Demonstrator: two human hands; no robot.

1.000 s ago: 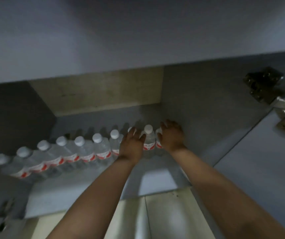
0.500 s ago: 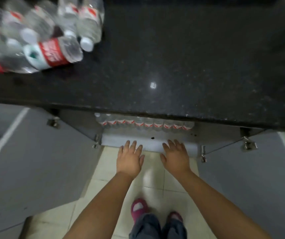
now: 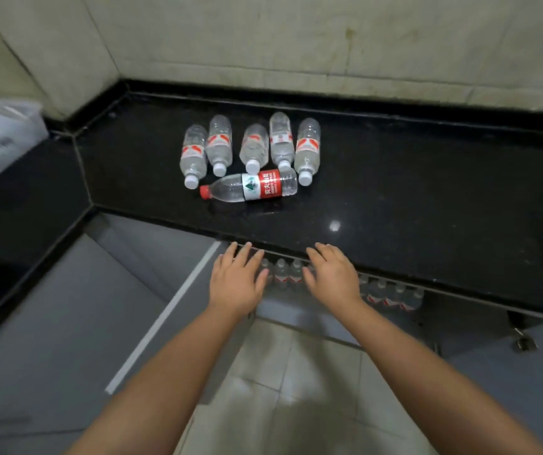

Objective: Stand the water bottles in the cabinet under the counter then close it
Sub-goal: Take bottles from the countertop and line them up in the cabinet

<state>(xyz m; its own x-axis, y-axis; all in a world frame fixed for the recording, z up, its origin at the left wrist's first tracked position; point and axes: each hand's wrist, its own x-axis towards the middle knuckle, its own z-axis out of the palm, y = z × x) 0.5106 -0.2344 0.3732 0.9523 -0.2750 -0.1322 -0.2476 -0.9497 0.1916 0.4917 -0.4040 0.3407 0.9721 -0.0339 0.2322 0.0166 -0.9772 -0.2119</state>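
Bottles (image 3: pixel 391 295) already stood in a row inside the open cabinet (image 3: pixel 480 318), but six (image 3: pixel 253 159) lay on the bench (image 3: pixel 427 198) at twelve o'clock, both hands' (image 3: pixel 235 282) (image 3: pixel 332 277) grip spread and empty, doors (image 3: pixel 76 323) not yet shut.

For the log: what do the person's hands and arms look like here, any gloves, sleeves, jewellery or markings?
Both are bare. The left hand and right hand wear no gloves, and no rings, watch or bands show. Both forearms are uncovered all the way to the picture's bottom edge, so no sleeve is in view. No marks or tattoos are visible.
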